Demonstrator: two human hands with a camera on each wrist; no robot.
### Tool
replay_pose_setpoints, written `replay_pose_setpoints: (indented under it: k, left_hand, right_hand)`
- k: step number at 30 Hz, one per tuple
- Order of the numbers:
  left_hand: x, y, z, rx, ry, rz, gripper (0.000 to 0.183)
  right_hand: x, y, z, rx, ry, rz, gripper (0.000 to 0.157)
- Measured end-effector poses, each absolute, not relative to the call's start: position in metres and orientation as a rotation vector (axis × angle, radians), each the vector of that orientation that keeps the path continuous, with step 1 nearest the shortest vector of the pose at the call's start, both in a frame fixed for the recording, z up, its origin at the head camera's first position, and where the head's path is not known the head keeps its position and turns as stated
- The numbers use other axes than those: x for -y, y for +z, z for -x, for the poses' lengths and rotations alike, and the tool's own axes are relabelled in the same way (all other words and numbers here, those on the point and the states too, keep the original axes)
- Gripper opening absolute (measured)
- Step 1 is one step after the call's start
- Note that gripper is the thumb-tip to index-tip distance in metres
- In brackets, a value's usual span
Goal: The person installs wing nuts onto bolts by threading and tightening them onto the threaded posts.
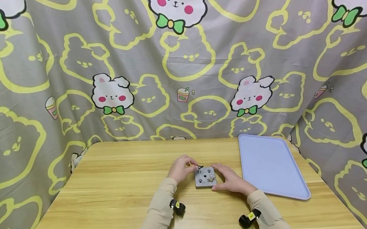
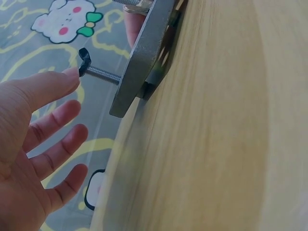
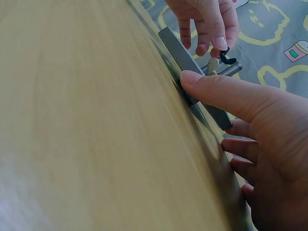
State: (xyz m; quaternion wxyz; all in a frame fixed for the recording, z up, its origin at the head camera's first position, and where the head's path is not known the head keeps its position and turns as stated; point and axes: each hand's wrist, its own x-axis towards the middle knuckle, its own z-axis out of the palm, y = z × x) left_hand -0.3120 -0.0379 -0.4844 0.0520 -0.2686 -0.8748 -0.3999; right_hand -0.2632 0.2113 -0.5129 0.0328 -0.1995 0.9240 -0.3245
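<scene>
A square grey metal plate (image 1: pixel 205 182) with several holes lies on the table between both hands. At its far left corner stands a black-headed wing screw (image 2: pixel 103 74), its threaded shank showing above the plate. My left hand (image 1: pixel 180 169) pinches the black head at thumb and index finger; the other fingers (image 2: pixel 57 156) are loosely spread. A brass-coloured wing nut (image 1: pixel 211 179) sits on a threaded bolt (image 3: pixel 231 70) near the plate's right front corner. My right hand (image 1: pixel 230 180) holds the plate from the right, thumb (image 3: pixel 192 78) on the near edge and fingers along the far side.
A light blue tray (image 1: pixel 271 165) lies at the right of the wooden table (image 1: pixel 118 184). A patterned grey curtain (image 1: pixel 140 64) hangs behind and beside the table. Both wrists carry small black cameras (image 1: pixel 179 208).
</scene>
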Motion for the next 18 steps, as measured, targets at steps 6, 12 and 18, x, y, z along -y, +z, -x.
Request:
replay_pose_setpoints:
  k: [6, 12, 18]
  left_hand:
    - [0.0375, -0.4845, 0.3123, 2.663, -1.230, 0.816, 0.006]
    - [0.0376, -0.4851, 0.3123, 2.668, -1.227, 0.812, 0.006]
    - [0.0378, -0.4840, 0.3118, 2.664, -1.225, 0.818, 0.006]
  right_hand:
    - [-0.2117, -0.5136, 0.2635, -2.843, -1.002, 0.611, 0.094]
    - [-0.2125, -0.5133, 0.2636, -2.849, -0.993, 0.613, 0.094]
    - [-0.2119, -0.5126, 0.2626, -2.841, -1.001, 0.606, 0.094]
